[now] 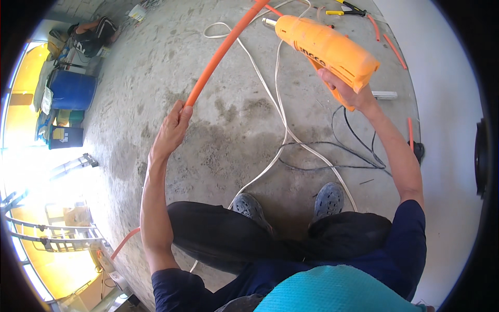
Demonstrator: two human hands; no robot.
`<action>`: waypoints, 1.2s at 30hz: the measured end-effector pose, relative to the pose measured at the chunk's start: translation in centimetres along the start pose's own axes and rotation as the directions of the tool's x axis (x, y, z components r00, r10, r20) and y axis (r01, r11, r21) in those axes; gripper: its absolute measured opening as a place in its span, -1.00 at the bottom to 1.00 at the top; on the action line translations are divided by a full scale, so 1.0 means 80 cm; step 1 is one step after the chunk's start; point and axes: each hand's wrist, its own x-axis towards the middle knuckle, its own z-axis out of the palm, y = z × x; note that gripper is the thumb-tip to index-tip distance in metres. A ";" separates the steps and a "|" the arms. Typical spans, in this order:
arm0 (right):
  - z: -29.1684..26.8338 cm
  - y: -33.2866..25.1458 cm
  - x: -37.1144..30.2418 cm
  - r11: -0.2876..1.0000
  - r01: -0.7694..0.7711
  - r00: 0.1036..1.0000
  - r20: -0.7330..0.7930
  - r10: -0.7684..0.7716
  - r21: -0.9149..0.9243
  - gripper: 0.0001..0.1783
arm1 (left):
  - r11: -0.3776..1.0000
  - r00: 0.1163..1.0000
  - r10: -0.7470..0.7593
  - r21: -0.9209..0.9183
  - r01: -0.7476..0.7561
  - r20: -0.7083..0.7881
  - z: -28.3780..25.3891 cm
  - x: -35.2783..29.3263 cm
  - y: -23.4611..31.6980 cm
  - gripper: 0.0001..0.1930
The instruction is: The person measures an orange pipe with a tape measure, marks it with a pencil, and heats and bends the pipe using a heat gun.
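Note:
My left hand (174, 127) is closed around the lower end of an orange plastic pipe (223, 49), which slants up and right past the top edge. My right hand (351, 91) grips the handle of an orange heat gun (330, 44). The gun's metal nozzle points left and sits close to the pipe's upper part; whether they touch I cannot tell. A short orange length shows just above the nozzle, and its link to the pipe is unclear. A black cord (353, 151) loops on the floor below the gun.
White cable (283, 117) runs in loops over the concrete floor. Yellow-handled cutters (345, 11) and orange pipe pieces (395, 51) lie along the right wall (447, 99). At left are a blue barrel (73, 89), a ladder (57, 229) and a crouching person (93, 39).

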 end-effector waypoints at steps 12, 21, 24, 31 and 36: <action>-0.028 0.018 0.029 0.997 0.017 0.972 -0.235 0.001 0.074 -0.87 | 1.000 0.999 0.003 0.023 -0.004 0.032 -0.002 -0.006 0.006 -0.56; -0.018 0.004 0.016 0.999 -0.027 0.993 -0.114 0.031 0.040 -0.87 | 1.000 1.000 -0.016 0.006 0.016 0.025 -0.002 -0.006 0.003 -0.44; -0.008 -0.001 0.008 0.998 0.061 0.995 -0.076 -0.062 -0.018 -0.87 | 1.000 0.999 -0.018 0.026 0.017 0.033 -0.002 -0.003 0.008 -0.42; 0.017 0.005 -0.008 0.984 0.174 0.985 0.010 -0.174 -0.049 -0.66 | 0.999 0.999 0.025 0.042 -0.026 0.030 0.004 0.001 0.020 -0.43; 0.029 0.000 -0.015 0.938 0.258 0.960 0.171 -0.222 -0.230 -0.65 | 0.992 0.999 0.050 0.115 -0.050 0.000 0.003 0.002 0.010 -0.53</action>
